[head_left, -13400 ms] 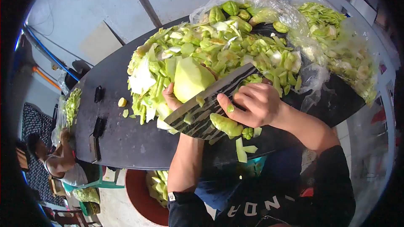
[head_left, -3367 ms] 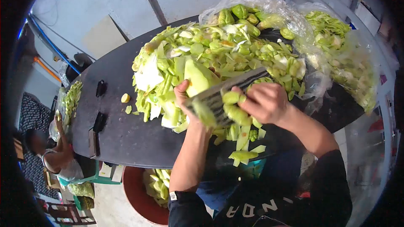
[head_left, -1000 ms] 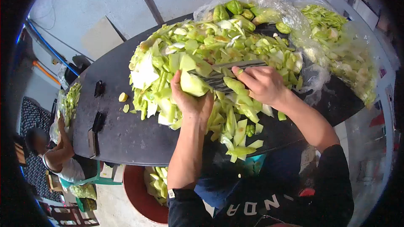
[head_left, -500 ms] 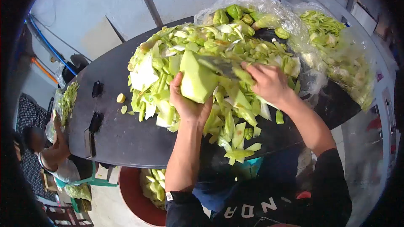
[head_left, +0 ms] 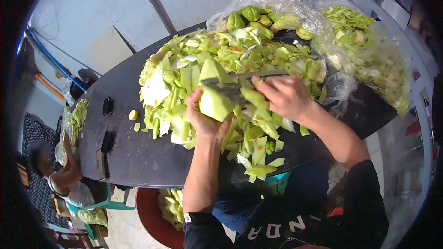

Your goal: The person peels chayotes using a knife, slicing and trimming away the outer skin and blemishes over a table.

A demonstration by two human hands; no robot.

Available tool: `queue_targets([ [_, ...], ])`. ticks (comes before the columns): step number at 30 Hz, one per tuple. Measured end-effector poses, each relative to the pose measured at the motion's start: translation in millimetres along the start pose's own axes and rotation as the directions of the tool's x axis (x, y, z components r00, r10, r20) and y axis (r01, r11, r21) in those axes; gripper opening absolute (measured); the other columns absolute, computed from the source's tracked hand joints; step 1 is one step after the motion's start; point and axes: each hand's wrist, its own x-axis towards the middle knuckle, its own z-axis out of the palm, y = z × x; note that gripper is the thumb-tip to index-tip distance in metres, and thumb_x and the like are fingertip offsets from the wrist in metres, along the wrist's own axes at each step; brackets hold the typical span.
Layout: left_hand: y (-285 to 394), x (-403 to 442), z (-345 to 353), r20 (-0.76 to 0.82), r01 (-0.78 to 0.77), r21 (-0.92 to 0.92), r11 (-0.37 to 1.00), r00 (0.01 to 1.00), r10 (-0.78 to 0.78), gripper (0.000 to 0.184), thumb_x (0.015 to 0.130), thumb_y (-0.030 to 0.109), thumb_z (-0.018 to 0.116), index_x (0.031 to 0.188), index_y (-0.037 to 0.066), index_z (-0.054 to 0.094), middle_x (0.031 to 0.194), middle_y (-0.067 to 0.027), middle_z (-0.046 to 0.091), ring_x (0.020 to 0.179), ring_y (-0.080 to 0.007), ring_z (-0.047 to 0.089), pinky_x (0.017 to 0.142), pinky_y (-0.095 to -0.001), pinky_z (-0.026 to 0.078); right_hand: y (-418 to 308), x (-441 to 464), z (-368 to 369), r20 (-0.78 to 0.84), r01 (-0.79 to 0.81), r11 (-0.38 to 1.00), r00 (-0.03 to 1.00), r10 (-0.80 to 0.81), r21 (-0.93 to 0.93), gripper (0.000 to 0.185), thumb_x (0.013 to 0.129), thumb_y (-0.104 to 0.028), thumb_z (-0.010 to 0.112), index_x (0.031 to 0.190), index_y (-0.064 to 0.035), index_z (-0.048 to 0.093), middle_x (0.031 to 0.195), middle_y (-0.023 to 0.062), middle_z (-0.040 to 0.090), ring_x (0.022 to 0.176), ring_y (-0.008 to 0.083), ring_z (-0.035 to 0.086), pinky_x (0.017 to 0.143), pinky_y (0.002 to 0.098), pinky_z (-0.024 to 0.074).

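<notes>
- Pale green vegetable (head_left: pixel 216 107): is being supported above the table (head_left: pixel 143 152), in front of the heap of cut pieces (head_left: pixel 184 57). Its lower side is being gripped by the left hand (head_left: pixel 206 120), with the thumb pressed to the side.
- Knife (head_left: pixel 226 88): is being gripped in the closed right hand (head_left: pixel 287 96), by which the handle is being hidden. The wide blade is being held across the vegetable; the depth of cut cannot be told.
- Green strip (head_left: pixel 252 96): is lying against the blade, beside the right-hand fingers.
- Whole green vegetables (head_left: pixel 250 14): are being partly surrounded by a clear plastic bag (head_left: pixel 281 3) behind the heap.
- Reddish tub (head_left: pixel 148 214): is standing below the near table edge; pale pieces (head_left: pixel 171 206) are being contained in it.
- Second person (head_left: pixel 69 177): is being seen at the left, arms raised near green strips (head_left: pixel 77 119).
</notes>
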Motion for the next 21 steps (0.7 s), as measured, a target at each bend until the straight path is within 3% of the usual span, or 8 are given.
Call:
queue_targets([
  [2,-1.7,0.2,-8.9,0.057,0.019,-0.057,0.998,0.998,-0.016,0.051,0.083,0.038,0.055,0.123,0.006,0.056,0.118,-0.0124,0.062,0.107,-0.0308,0.061,0.097,-0.0476,0.047,-4.0,3.5,1.0,-0.015,0.018,0.999,1.0,-0.017,0.04,0.025,0.08,-0.008,0.06,0.105,-0.0072,0.064,0.076,0.01,0.066,0.064,0.0292,0.067,0.053,0.0403,0.0545],
  [3,-0.4,-1.0,-2.5,-0.009,0.045,0.099,0.994,0.999,-0.044,0.063,0.085,0.045,0.053,0.133,0.005,0.049,0.125,-0.0163,0.058,0.114,-0.0317,0.057,0.099,-0.0473,0.046,2.8,4.0,5.3,-0.015,0.008,0.999,1.0,-0.007,0.041,0.025,0.08,-0.008,0.06,0.105,-0.0072,0.064,0.076,0.01,0.066,0.064,0.0292,0.067,0.053,0.0403,0.0545],
  [5,-2.3,3.7,-3.3,0.231,0.093,0.104,0.99,0.966,-0.115,0.065,0.087,0.045,0.05,0.137,0.002,0.045,0.127,-0.0216,0.056,0.112,-0.0363,0.058,0.095,-0.0488,0.049,26.4,8.9,15.7,0.201,-0.321,0.942,0.92,0.335,-0.103,0.035,0.081,-0.007,0.064,0.116,-0.0052,0.062,0.082,0.0135,0.067,0.072,0.0332,0.067,0.064,0.0414,0.0554],
  [9,-2.0,1.1,9.4,0.177,0.087,0.056,0.995,0.98,-0.096,0.064,0.09,0.042,0.048,0.138,0.0,0.043,0.128,-0.0258,0.054,0.111,-0.0404,0.058,0.095,-0.0521,0.049,35.5,6.8,9.5,0.195,-0.422,0.9,0.879,0.435,-0.11,0.035,0.081,-0.009,0.064,0.115,-0.0047,0.061,0.089,0.0146,0.068,0.075,0.0367,0.066,0.069,0.0444,0.0549],
  [15,2.8,4.6,11.8,-0.174,0.004,0.062,0.998,0.985,0.007,0.058,0.093,0.044,0.045,0.133,0.001,0.047,0.13,-0.0205,0.054,0.113,-0.038,0.057,0.103,-0.0557,0.043,19.8,0.8,4.8,0.0,-0.129,0.991,0.992,0.129,-0.029,0.04,0.074,-0.006,0.067,0.114,-0.0017,0.063,0.08,0.0127,0.066,0.065,0.0299,0.065,0.058,0.0383,0.0532],
  [17,2.5,3.4,10.0,-0.173,0.01,0.053,0.999,0.985,0.0,0.057,0.093,0.044,0.046,0.131,0.002,0.05,0.128,-0.0185,0.057,0.111,-0.0359,0.059,0.103,-0.053,0.044,5.6,3.6,-0.5,-0.19,0.089,0.995,0.977,-0.095,-0.038,0.029,0.075,-0.007,0.066,0.104,-0.0061,0.067,0.073,0.0033,0.063,0.06,0.0204,0.065,0.05,0.0336,0.0524],
  [19,5.5,4.2,3.9,-0.162,0.109,0.025,0.994,0.981,-0.104,0.057,0.09,0.046,0.05,0.128,0.003,0.053,0.121,-0.0161,0.061,0.112,-0.0303,0.058,0.097,-0.0423,0.049,-6.7,7.1,-9.7,-0.147,0.175,0.982,0.972,-0.184,-0.073,0.027,0.075,-0.008,0.064,0.102,-0.004,0.069,0.068,-0.0004,0.057,0.057,0.0143,0.06,0.048,0.0285,0.0505],
  [21,3.3,8.5,-2.9,-0.121,0.086,0.031,0.996,0.989,-0.081,0.057,0.089,0.046,0.052,0.127,0.004,0.053,0.118,-0.0165,0.063,0.108,-0.0298,0.061,0.094,-0.0424,0.05,-16.6,7.7,-10.1,-0.129,0.277,0.959,0.95,-0.283,-0.064,0.028,0.075,-0.01,0.063,0.102,-0.005,0.069,0.065,-0.0009,0.053,0.056,0.0128,0.057,0.047,0.0267,0.0494],
])
